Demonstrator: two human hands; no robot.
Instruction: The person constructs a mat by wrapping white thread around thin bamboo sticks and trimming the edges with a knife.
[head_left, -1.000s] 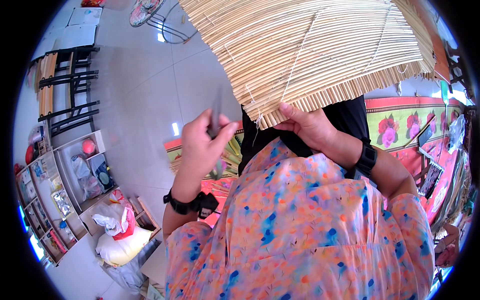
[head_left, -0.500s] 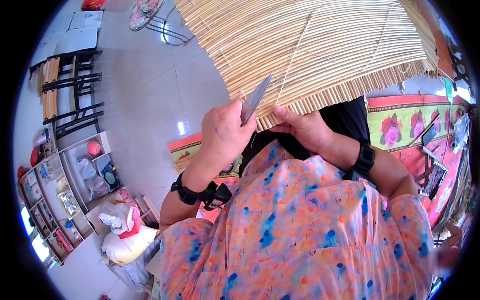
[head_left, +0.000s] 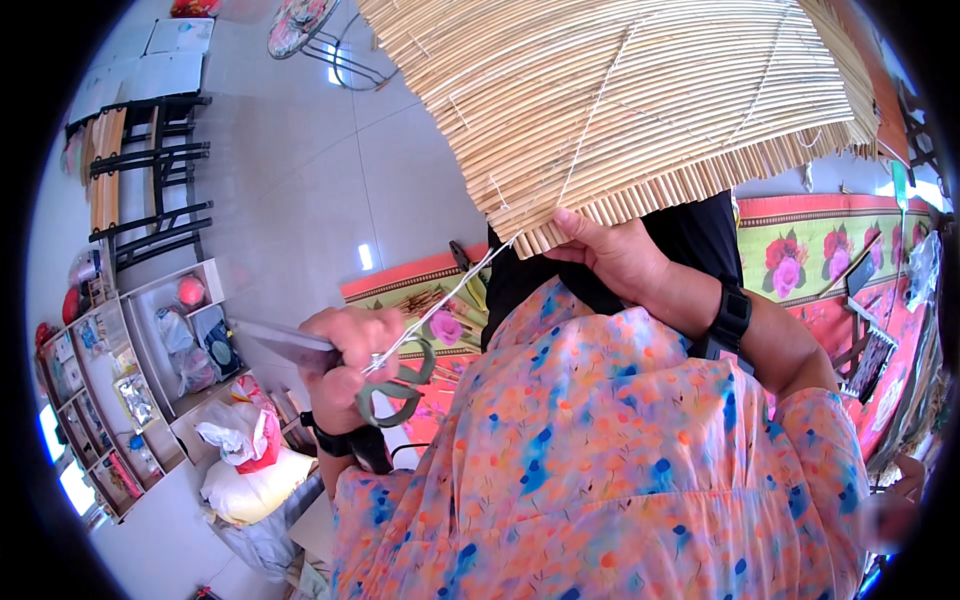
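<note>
A mat of thin straw-coloured stalks (head_left: 620,110), tied with white string, spreads out in front of me. My right hand (head_left: 628,258) pinches its near corner, thumb on top and fingers beneath. Off to the left, my left hand (head_left: 345,345), slightly blurred, is closed around scissors (head_left: 292,343) with dark green handles; their blades point left, away from the mat. White string (head_left: 452,295) runs taut from the mat's corner to the left hand, where it passes among the fingers beside the scissor handles.
Beneath the mat's near side lies a red and green flowered cloth (head_left: 790,245). To the left are folded black-framed stools (head_left: 150,190), a shelf unit (head_left: 115,410) with small goods, and bags (head_left: 255,480). A round flowered stool (head_left: 298,25) stands farther off on the tiled floor.
My left hand has moved from the mat's corner down and to the left with the scissors, drawing the white string out straight. My right hand stays at the corner.
</note>
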